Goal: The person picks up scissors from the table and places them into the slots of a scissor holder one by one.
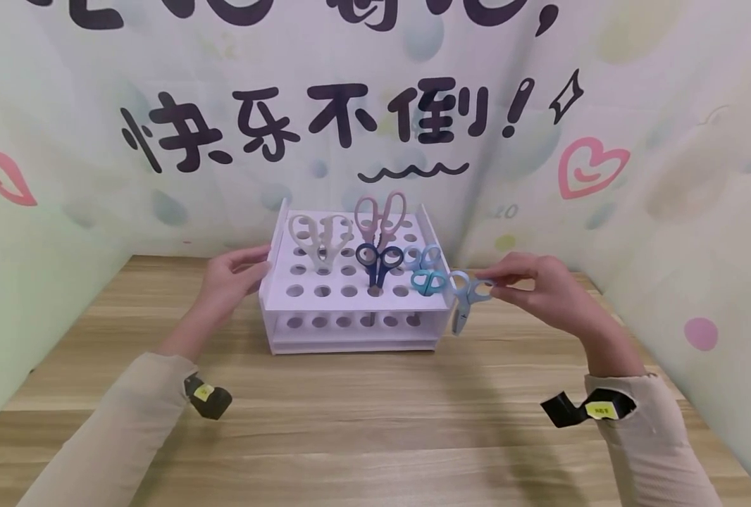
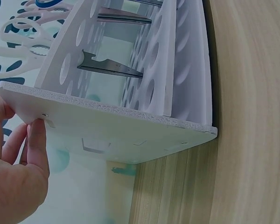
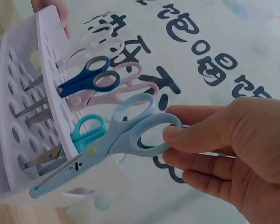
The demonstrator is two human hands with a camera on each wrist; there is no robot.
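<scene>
My right hand pinches one handle loop of light blue scissors between thumb and fingers. Their closed blades point downward beside the right end of a white holed rack, apart from the holes. Against the rack's left side panel rest the fingertips of my left hand. Standing in the rack are white scissors, pink scissors, dark blue scissors and teal scissors. Another light blue pair stands behind the teal one. Metal blades show below the top shelf.
The rack stands on a wood-grain table, close to a printed cloth with large dark characters. More cloth hangs on the left and right. Each sleeve carries a black wrist strap.
</scene>
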